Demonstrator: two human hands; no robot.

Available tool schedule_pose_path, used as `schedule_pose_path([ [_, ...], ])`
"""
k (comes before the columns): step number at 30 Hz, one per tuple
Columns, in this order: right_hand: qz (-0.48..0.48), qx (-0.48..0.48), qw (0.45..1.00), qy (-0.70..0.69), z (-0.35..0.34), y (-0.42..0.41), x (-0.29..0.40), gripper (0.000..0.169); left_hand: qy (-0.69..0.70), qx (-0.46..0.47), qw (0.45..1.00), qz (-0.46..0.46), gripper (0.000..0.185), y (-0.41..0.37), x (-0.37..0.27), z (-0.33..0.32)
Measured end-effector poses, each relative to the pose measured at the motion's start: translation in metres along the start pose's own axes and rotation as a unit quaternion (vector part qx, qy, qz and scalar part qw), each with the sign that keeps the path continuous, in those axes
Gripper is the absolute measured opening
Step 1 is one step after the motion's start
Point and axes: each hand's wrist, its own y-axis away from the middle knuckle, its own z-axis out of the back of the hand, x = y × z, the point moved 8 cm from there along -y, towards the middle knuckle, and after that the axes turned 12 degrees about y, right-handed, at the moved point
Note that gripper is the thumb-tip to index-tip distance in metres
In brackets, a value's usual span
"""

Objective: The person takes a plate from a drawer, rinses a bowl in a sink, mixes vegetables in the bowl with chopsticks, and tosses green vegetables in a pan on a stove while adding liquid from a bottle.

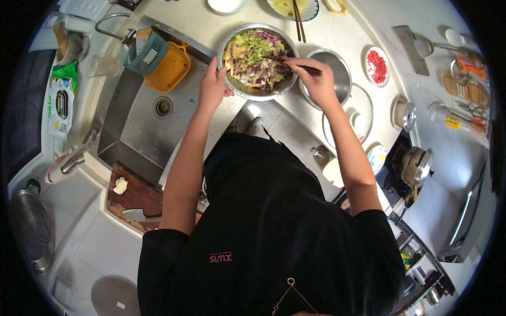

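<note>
A stainless steel bowl (272,94) holds a mix of shredded purple cabbage and chopped green leaves (255,53), with pale yellow pieces along its left side. My left hand (212,85) grips the bowl's left rim, thumb on top. From the right, my right hand (318,83) reaches over the rim, its fingers closed around dark chopsticks (312,70). Their far ends go in among the leaves and are hard to make out. Under my right wrist stands a second steel bowl (344,75), partly covered by the hand.
At left, the sink (144,118) holds a blue basket (148,55) and an orange one (170,69). A glass lid (369,106) and a plate of red pieces (377,67) lie right. Chopsticks (298,23) overhang a far plate (280,10). A knife (134,214) rests on a board (138,193).
</note>
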Motion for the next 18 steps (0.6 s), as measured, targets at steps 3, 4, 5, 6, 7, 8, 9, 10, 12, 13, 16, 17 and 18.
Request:
schedule_pose_path([
  [3,-0.038,-0.013,0.998,-0.043,0.026,0.019,0.019,0.015,0.017,-0.004,1.0,-0.001,0.052,0.0,0.0,0.0],
  [4,-0.058,-0.031,0.996,-0.051,0.036,0.027,0.025,0.016,0.022,-0.003,1.0,-0.001,0.052,0.001,0.001,0.001],
  [5,-0.079,-0.049,0.994,-0.059,0.042,0.031,0.028,0.016,0.019,-0.008,1.0,0.001,0.052,0.002,0.002,0.002],
  [6,-0.091,-0.076,0.992,-0.05,0.046,0.032,0.025,0.016,0.015,-0.007,1.0,0.002,0.052,0.001,0.003,0.002],
  [7,-0.103,-0.102,0.989,-0.042,0.048,0.033,0.021,0.016,0.011,-0.008,1.0,0.003,0.052,0.0,0.003,0.002],
  [8,-0.114,-0.127,0.985,-0.034,0.049,0.034,0.015,0.016,0.013,-0.013,1.0,0.001,0.051,0.0,0.004,0.003],
  [9,-0.13,-0.139,0.981,-0.045,0.042,0.033,-0.001,0.016,0.013,-0.011,1.0,-0.002,0.05,-0.001,0.005,0.003],
  [10,-0.146,-0.152,0.976,-0.057,0.03,0.028,-0.027,0.016,0.012,-0.009,1.0,-0.003,0.049,-0.002,0.005,0.001],
  [12,-0.179,-0.184,0.959,-0.123,0.006,0.021,-0.062,0.016,0.01,0.007,1.0,0.004,0.049,-0.004,0.005,-0.002],
  [13,-0.189,-0.196,0.945,-0.18,-0.007,0.015,-0.063,0.015,0.01,0.006,1.0,0.006,0.049,-0.004,0.004,-0.001],
  [16,-0.175,-0.151,0.946,-0.227,-0.014,0.012,-0.051,0.016,0.009,-0.002,1.0,0.001,0.049,-0.003,0.004,0.0],
  [17,-0.165,-0.133,0.948,-0.238,-0.014,0.014,-0.046,0.016,0.009,-0.004,1.0,0.002,0.049,-0.003,0.003,0.002],
  [18,-0.158,-0.113,0.953,-0.231,-0.01,0.018,-0.036,0.017,0.012,-0.007,1.0,0.004,0.049,-0.003,0.004,0.003],
])
